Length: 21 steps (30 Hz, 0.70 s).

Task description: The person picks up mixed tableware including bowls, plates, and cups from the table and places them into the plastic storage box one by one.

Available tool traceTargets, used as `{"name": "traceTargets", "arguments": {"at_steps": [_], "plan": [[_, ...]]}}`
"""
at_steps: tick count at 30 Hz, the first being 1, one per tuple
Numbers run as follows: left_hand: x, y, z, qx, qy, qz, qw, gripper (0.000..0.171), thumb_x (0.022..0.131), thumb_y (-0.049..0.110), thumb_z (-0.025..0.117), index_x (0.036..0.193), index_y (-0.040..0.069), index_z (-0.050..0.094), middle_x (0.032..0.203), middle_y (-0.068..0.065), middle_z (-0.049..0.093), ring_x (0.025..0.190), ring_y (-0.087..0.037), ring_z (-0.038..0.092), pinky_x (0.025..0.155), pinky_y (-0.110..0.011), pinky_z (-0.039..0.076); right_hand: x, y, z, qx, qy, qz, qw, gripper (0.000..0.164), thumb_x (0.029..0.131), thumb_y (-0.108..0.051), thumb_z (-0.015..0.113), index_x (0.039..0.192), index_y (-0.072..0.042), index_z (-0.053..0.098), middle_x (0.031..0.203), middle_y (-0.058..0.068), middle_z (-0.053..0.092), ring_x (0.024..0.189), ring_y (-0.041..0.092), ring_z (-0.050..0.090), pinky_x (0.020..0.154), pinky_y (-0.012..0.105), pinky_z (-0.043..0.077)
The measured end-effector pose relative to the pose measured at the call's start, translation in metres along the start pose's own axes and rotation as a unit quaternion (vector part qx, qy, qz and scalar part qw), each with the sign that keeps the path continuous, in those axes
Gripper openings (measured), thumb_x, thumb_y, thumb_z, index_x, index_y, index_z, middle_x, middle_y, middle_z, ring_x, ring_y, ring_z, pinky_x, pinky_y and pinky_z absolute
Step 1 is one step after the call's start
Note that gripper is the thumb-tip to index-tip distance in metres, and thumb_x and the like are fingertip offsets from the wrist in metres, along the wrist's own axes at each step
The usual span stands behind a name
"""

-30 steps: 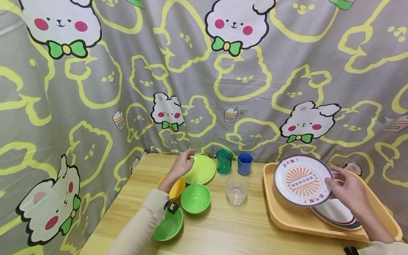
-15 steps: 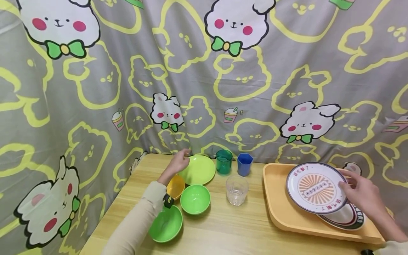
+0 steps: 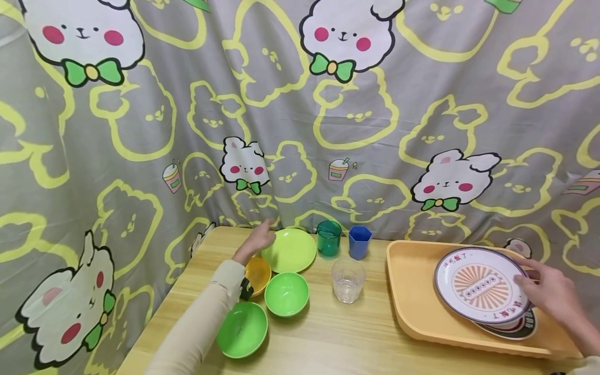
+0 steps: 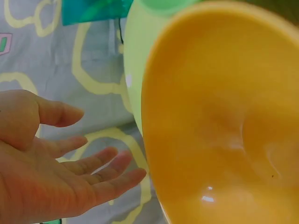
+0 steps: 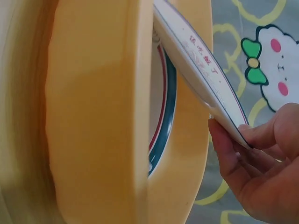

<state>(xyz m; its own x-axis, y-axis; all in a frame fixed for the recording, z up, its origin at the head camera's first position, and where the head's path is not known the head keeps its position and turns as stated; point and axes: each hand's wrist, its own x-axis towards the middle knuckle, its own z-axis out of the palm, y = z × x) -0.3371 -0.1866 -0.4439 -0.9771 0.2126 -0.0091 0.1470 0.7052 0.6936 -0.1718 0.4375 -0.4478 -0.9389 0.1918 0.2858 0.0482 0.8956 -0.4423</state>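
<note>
My right hand [image 3: 550,291] pinches the rim of a white plate [image 3: 483,285] with an orange sunburst and red characters. That plate is tilted above a second plate [image 3: 520,329] with a dark green and red rim, lying in the yellow-orange tray [image 3: 412,302]; the upper one hides most of it. In the right wrist view, thumb and fingers grip the plate's edge [image 5: 205,70]. My left hand [image 3: 257,242] holds nothing, its fingers extended, near the lime plate [image 3: 292,250] and the orange bowl [image 3: 258,273]. In the left wrist view, its fingertips lie beside the orange bowl [image 4: 210,102].
Two green bowls, one nearer [image 3: 242,330] and one farther [image 3: 287,294], stand on the wooden table [image 3: 337,338]. A teal cup [image 3: 329,239], a blue cup [image 3: 359,242] and a clear glass [image 3: 348,281] stand in the middle. A patterned curtain [image 3: 290,114] hangs behind.
My right hand has carried the white plate rightward and lower over the tray, covering more of the second plate. My left hand has drawn back slightly to the left from the lime plate.
</note>
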Motion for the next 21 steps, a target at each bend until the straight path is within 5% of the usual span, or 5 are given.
{"name": "traceTargets", "arguments": {"at_steps": [11,21], "plan": [[0.006,-0.007,-0.002,0.006,-0.022,-0.036,0.9991,0.058,0.101,0.005,0.046,0.155,-0.009,0.029,0.157,-0.034,0.033,0.144,-0.049,0.032,0.117,-0.059,0.033,0.000,0.024,-0.001,-0.015,-0.033,-0.002,0.999,0.038,0.092,-0.003,0.067,0.120,0.019,0.054,0.092,0.041,0.065,0.083,0.053,0.065,0.055,0.029,0.043],[0.007,-0.012,-0.005,0.009,-0.065,-0.075,0.9950,0.062,0.103,0.007,0.046,0.157,-0.011,0.022,0.161,-0.034,0.023,0.147,-0.051,0.026,0.120,-0.059,0.027,-0.005,0.053,0.006,0.020,-0.087,0.031,0.996,0.037,0.096,-0.001,0.062,0.123,0.021,0.050,0.098,0.047,0.060,0.083,0.050,0.066,0.053,0.023,0.044]]}}
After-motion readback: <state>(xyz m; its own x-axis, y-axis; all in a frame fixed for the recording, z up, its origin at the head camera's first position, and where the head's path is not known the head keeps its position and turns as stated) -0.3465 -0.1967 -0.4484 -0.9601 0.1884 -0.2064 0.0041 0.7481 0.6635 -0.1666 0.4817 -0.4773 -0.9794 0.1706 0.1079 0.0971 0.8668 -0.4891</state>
